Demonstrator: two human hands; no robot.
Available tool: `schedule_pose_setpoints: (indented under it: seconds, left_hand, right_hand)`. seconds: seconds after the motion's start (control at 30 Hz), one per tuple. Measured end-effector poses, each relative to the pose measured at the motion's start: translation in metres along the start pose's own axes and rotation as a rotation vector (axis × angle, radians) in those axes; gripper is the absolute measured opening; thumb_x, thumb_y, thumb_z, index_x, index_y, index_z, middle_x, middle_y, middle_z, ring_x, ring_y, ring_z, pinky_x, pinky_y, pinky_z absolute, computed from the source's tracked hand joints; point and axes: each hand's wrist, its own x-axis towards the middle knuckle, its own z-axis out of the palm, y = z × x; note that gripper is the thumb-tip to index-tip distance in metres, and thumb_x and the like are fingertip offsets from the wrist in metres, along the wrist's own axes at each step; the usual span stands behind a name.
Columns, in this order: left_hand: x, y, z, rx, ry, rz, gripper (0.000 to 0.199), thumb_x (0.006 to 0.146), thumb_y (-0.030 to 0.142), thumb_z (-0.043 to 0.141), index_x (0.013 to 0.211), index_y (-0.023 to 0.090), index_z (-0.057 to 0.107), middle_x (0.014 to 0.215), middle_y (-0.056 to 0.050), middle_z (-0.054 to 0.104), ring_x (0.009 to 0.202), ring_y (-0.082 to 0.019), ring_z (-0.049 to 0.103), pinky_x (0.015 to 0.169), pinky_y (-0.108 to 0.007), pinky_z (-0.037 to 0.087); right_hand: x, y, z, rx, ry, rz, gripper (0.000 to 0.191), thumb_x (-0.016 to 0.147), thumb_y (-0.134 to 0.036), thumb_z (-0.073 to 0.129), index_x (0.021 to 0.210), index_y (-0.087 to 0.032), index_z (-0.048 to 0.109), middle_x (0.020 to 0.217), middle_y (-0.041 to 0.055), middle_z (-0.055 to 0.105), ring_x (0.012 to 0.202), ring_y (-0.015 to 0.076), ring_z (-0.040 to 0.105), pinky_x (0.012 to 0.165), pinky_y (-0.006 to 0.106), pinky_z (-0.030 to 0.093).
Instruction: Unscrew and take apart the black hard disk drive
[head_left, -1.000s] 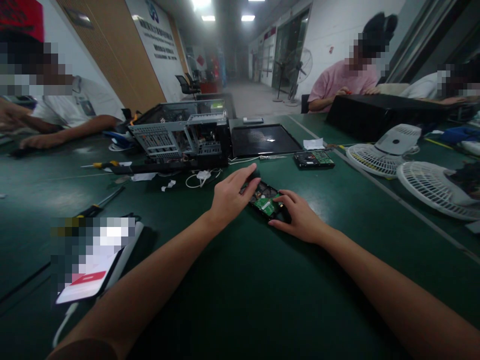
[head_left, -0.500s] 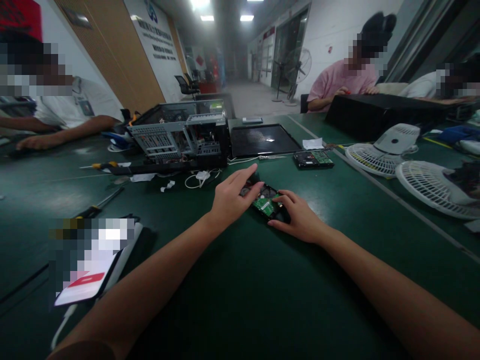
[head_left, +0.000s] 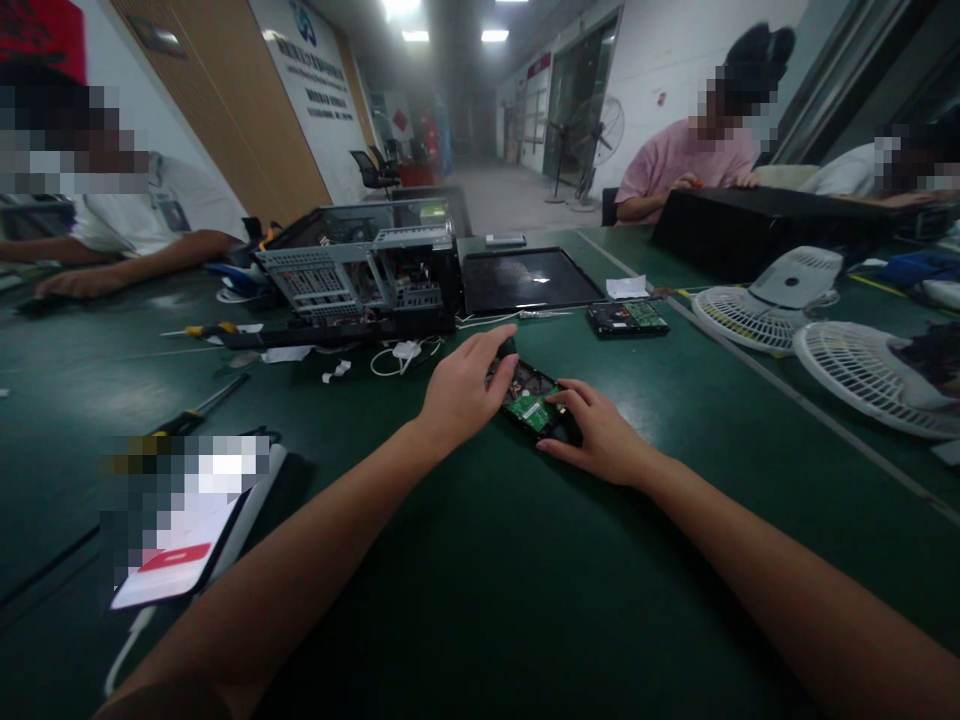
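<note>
A hard drive (head_left: 534, 408) with a green circuit board facing up lies on the green table at the centre, set at a slant. My left hand (head_left: 466, 385) grips its far left end, thumb on the near side and fingers over the far edge. My right hand (head_left: 596, 430) holds the right end between thumb and fingers. A second hard drive (head_left: 628, 319) rests on the table farther back on the right. Behind my left hand stands an opened computer case (head_left: 360, 270), with a black panel (head_left: 529, 280) lying beside it.
White fan parts (head_left: 765, 305) lie at the right. A lit phone (head_left: 176, 545) and a screwdriver (head_left: 180, 424) are at the left, near a white cable (head_left: 405, 352). People sit at the far left and far right, one by a black case (head_left: 750, 225).
My left hand has shifted slightly left, and its thumb has drawn back from the circuit board. My right hand and the drive are almost unmoved.
</note>
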Motion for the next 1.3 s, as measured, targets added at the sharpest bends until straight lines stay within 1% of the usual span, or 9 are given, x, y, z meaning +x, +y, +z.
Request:
schedule_pose_setpoints:
  seconds: [0.1, 0.3, 0.43, 0.53, 0.67, 0.77, 0.9, 1.1, 1.3]
  left_hand:
    - [0.0023, 0.0001, -0.0028, 0.042, -0.008, 0.002, 0.039, 0.102, 0.019, 0.055, 0.141, 0.022, 0.055, 0.123, -0.010, 0.065, 0.109, -0.023, 0.065, 0.095, -0.040, 0.057]
    - [0.0021, -0.0014, -0.0027, 0.140, 0.044, -0.005, 0.040, 0.101, 0.015, 0.052, 0.139, 0.025, 0.058, 0.119, -0.010, 0.056, 0.101, -0.022, 0.059, 0.088, -0.039, 0.057]
    - [0.0020, 0.0016, -0.0032, 0.162, 0.054, 0.020, 0.042, 0.099, 0.016, 0.055, 0.141, 0.021, 0.056, 0.119, -0.012, 0.055, 0.104, -0.024, 0.058, 0.090, -0.041, 0.056]
    - [0.0026, 0.0040, -0.0043, 0.151, 0.065, 0.028, 0.041, 0.098, 0.020, 0.060, 0.139, 0.017, 0.058, 0.119, -0.012, 0.056, 0.105, -0.024, 0.059, 0.090, -0.040, 0.057]
    - [0.0029, 0.0047, -0.0046, 0.105, 0.111, 0.021, 0.031, 0.100, 0.027, 0.064, 0.130, 0.022, 0.065, 0.115, -0.009, 0.063, 0.103, -0.022, 0.064, 0.090, -0.039, 0.057]
    - [0.0026, 0.0038, -0.0042, 0.084, 0.122, 0.024, 0.029, 0.101, 0.023, 0.061, 0.130, 0.023, 0.065, 0.115, -0.007, 0.067, 0.104, -0.021, 0.066, 0.092, -0.039, 0.057]
    - [0.0030, 0.0041, -0.0052, 0.088, 0.097, -0.002, 0.035, 0.100, 0.018, 0.061, 0.136, 0.021, 0.061, 0.122, -0.009, 0.069, 0.109, -0.023, 0.067, 0.095, -0.040, 0.058]
    - [0.0043, 0.0073, -0.0073, 0.062, 0.085, 0.003, 0.027, 0.100, 0.015, 0.060, 0.127, 0.020, 0.064, 0.123, -0.008, 0.071, 0.114, -0.022, 0.068, 0.102, -0.042, 0.057]
    - [0.0033, 0.0060, -0.0054, 0.031, 0.092, 0.041, 0.028, 0.101, 0.013, 0.059, 0.127, 0.019, 0.063, 0.125, -0.008, 0.072, 0.117, -0.021, 0.068, 0.104, -0.040, 0.057]
  right_hand:
    - [0.0000, 0.0001, 0.0002, -0.005, 0.002, 0.002, 0.061, 0.086, -0.059, 0.071, 0.134, -0.025, 0.056, 0.152, 0.0168, 0.048, 0.137, 0.0376, 0.052, 0.113, 0.060, 0.043]
    - [0.0000, 0.0010, 0.0016, -0.014, 0.008, -0.008, 0.062, 0.087, -0.060, 0.070, 0.134, -0.023, 0.056, 0.152, 0.0176, 0.048, 0.137, 0.0376, 0.051, 0.113, 0.059, 0.042]
    - [0.0001, 0.0010, 0.0016, -0.012, 0.007, -0.008, 0.061, 0.087, -0.060, 0.070, 0.133, -0.023, 0.056, 0.152, 0.0176, 0.048, 0.138, 0.0379, 0.051, 0.114, 0.060, 0.042]
    - [0.0000, 0.0009, 0.0011, -0.014, 0.007, -0.008, 0.060, 0.087, -0.060, 0.070, 0.133, -0.024, 0.056, 0.152, 0.0171, 0.048, 0.138, 0.0380, 0.051, 0.113, 0.059, 0.043]
    - [0.0004, 0.0001, 0.0002, -0.016, 0.007, -0.005, 0.061, 0.086, -0.060, 0.070, 0.133, -0.024, 0.056, 0.151, 0.0174, 0.049, 0.137, 0.0381, 0.051, 0.113, 0.060, 0.042]
    - [0.0008, -0.0005, -0.0003, -0.018, -0.001, 0.000, 0.061, 0.086, -0.060, 0.070, 0.133, -0.023, 0.057, 0.151, 0.0178, 0.049, 0.138, 0.0383, 0.051, 0.114, 0.060, 0.042]
    - [0.0008, -0.0003, -0.0002, -0.022, -0.002, 0.000, 0.061, 0.086, -0.060, 0.070, 0.133, -0.024, 0.057, 0.152, 0.0170, 0.048, 0.138, 0.0377, 0.051, 0.114, 0.059, 0.043]
    - [0.0005, 0.0015, 0.0011, -0.026, 0.005, -0.010, 0.062, 0.087, -0.061, 0.069, 0.133, -0.022, 0.056, 0.152, 0.0179, 0.048, 0.138, 0.0371, 0.051, 0.114, 0.058, 0.043]
    - [0.0009, 0.0022, 0.0016, -0.014, 0.013, -0.016, 0.061, 0.086, -0.060, 0.070, 0.133, -0.023, 0.056, 0.151, 0.0175, 0.049, 0.137, 0.0372, 0.051, 0.114, 0.059, 0.043]
